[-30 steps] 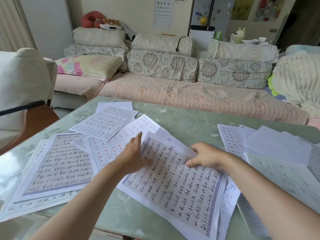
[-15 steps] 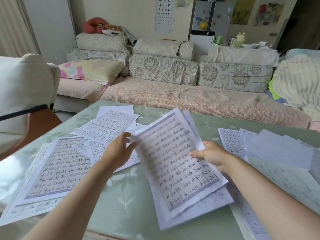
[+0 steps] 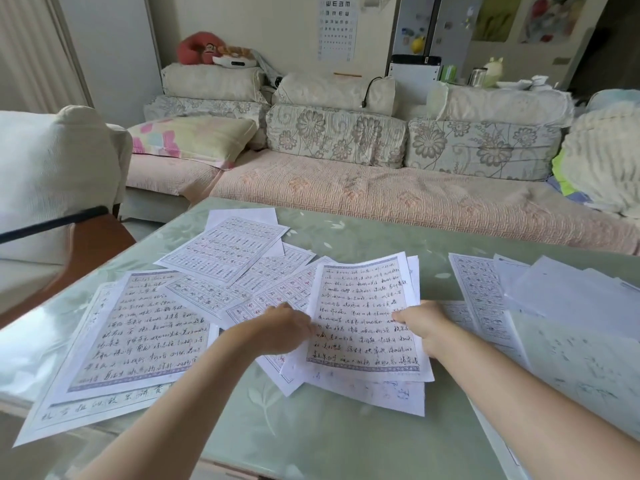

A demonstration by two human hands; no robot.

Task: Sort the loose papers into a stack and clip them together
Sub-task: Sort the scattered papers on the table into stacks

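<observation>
Papers [image 3: 221, 251] lie scattered over the green table [image 3: 346, 438], and a small bundle [image 3: 363, 317] of them sits in the middle between both hands, resting on the top or just above it. The left hand [image 3: 277, 327] has its fingers curled round the bundle's left edge. The right hand [image 3: 422, 323] pinches the right edge, thumb on top.

The bundle is not squared — lower sheets poke out unevenly at the bottom and to the right of the top page. That looks like the main risk: with a grip at the side edges only, a loose under-sheet could slide out as the bundle is lifted or tapped, the more so on this glossy top. Tapping it hard while skewed would likely bend corners.

A big sheet [image 3: 138, 334] at the left reaches the table's near edge and might be swept off by a forearm. Another pile [image 3: 571, 299] waits at the right — no clip is visible.
</observation>
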